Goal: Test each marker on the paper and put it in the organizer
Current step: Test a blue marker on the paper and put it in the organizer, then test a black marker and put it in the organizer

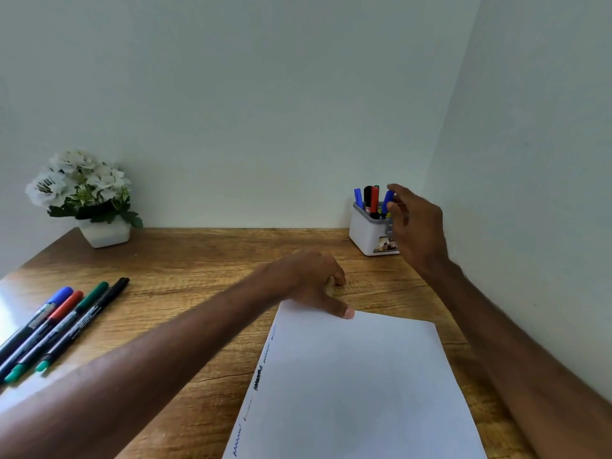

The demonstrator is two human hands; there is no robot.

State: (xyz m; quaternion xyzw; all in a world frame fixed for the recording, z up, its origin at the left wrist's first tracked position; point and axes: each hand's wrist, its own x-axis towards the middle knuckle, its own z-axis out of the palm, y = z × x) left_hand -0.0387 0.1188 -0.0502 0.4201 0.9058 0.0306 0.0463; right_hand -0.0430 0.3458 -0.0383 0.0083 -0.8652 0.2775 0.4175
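A white sheet of paper (pixel 357 385) lies on the wooden desk, with several squiggly test marks along its left edge. My left hand (pixel 311 283) rests on the paper's far left corner, thumb pressing the sheet and fingers loosely bent on the desk. At the back right stands a white organizer (pixel 366 233) holding blue, black, red and green markers upright. My right hand (pixel 414 223) is at the organizer's right side and pinches a blue marker (pixel 387 200) whose lower end is inside it. Several capped markers (pixel 56 326) lie side by side at the desk's left edge.
A white pot of white flowers (pixel 89 197) stands at the back left of the desk (pixel 198 260). Walls close off the back and the right side, right behind the organizer.
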